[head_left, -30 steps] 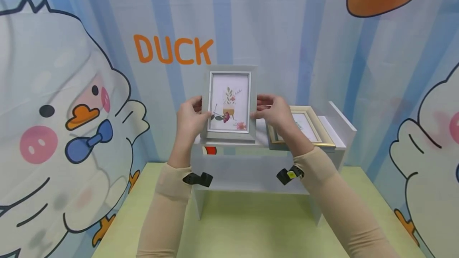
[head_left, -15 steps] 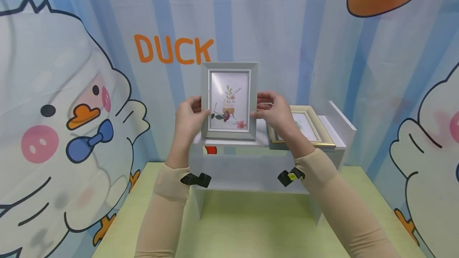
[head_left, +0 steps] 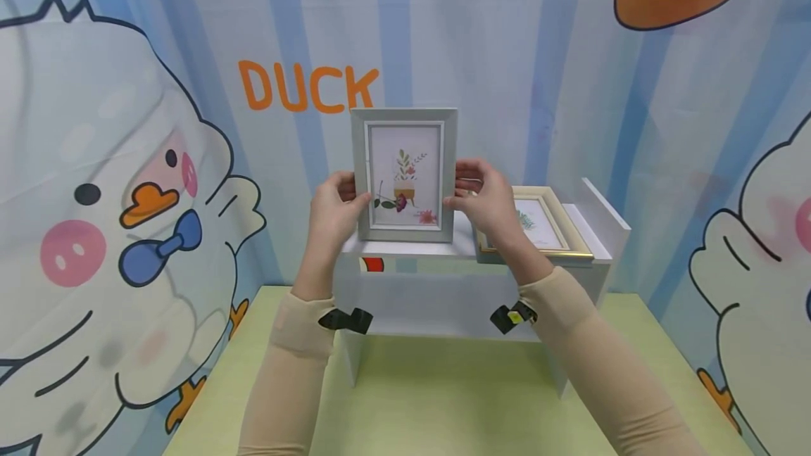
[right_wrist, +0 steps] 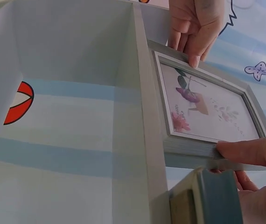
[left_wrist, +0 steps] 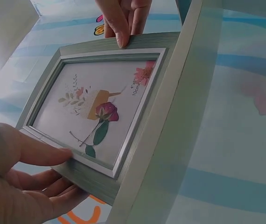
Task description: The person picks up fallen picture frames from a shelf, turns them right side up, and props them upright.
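A grey-green picture frame (head_left: 405, 235) stands nearly upright at the left part of the white shelf's top board (head_left: 462, 248). Behind its glass are a plant print and a dried red rose. My left hand (head_left: 336, 208) grips the left side, thumb on the front and fingers behind. On the opposite side my right hand (head_left: 486, 199) pinches the border the same way. Both wrist views show the thumbs pressed on the border. Whether the lower edge bears fully on the board, I cannot tell.
A cream and gold picture frame (head_left: 562, 225) lies face up on the shelf's right part, below my right wrist. A raised white side panel (head_left: 605, 217) bounds the shelf there. The shelf stands on a yellow-green surface (head_left: 443, 400), before a striped duck curtain (head_left: 494, 55).
The grey-green frame has risen slightly in the head view and its face has tilted a little, with a passing glare on the glass. Both hands keep their grip.
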A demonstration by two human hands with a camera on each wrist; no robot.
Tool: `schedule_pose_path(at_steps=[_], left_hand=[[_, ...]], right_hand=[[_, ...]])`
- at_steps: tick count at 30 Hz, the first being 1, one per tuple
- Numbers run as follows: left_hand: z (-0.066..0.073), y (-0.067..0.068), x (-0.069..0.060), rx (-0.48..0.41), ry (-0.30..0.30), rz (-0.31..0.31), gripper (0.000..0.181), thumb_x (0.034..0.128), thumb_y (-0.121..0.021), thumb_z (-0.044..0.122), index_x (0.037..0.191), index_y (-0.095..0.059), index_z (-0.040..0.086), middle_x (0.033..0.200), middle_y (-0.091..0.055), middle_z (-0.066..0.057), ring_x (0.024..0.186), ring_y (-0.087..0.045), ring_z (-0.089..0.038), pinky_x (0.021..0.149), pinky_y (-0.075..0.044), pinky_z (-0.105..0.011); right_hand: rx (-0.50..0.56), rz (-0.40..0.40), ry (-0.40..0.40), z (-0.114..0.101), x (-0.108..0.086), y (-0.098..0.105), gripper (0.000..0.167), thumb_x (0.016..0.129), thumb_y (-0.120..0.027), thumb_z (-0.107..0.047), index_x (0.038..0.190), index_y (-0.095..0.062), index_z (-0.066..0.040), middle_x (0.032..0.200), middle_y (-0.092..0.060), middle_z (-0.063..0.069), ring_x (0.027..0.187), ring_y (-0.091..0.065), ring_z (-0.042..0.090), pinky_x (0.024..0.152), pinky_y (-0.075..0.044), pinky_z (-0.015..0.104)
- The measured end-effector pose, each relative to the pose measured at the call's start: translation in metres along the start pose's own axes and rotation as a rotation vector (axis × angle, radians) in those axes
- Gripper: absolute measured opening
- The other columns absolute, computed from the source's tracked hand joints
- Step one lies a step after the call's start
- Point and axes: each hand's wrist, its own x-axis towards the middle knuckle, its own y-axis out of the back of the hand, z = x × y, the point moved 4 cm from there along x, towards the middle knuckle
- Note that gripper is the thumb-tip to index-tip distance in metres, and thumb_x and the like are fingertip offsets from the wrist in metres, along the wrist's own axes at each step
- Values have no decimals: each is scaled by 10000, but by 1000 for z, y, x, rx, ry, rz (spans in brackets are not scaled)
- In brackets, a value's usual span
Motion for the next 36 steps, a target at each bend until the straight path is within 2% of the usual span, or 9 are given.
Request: schedule_pose_path(at_steps=[10, 23, 30, 36], left_hand=[[1, 0, -5, 6, -38, 34, 370, 901, -626, 97, 1247, -526, 13, 1179, -606, -148, 1097, -580, -254, 974, -495, -352], [-3, -2, -14, 7, -60, 71, 346, 904, -632, 109, 1231, -540, 44, 1176, -616, -126, 1069, -600, -241, 950, -516, -353], [-5, -1, -22, -28, -144, 139, 303, 870, -672, 92, 1158, -596, 35, 1105, -660, -126, 1012, -636, -228, 896, -544, -333], [-5, -1, -28, -54, -190, 194, 307, 850, -704, 110, 1139, -627, 43, 1085, -681, -113, 983, -656, -213, 873, -554, -322]], right_hand=[[28, 29, 53, 1, -4, -3, 544, 777, -682, 79, 1275, -495, -36, 1238, -582, 132, 1143, -570, 230, 954, -506, 279], [-42, 33, 79, -1, -4, -4, 542, 793, -662, 81, 1289, -479, -42, 1249, -581, 144, 1148, -581, 254, 956, -508, 304], [-50, 33, 86, -4, -3, 1, 534, 816, -679, 28, 1308, -486, -48, 1265, -578, 150, 1193, -556, 253, 981, -490, 297], [-47, 65, 133, -9, -2, 8, 540, 814, -706, -16, 1310, -497, -54, 1282, -578, 134, 1206, -552, 233, 1001, -474, 296]])
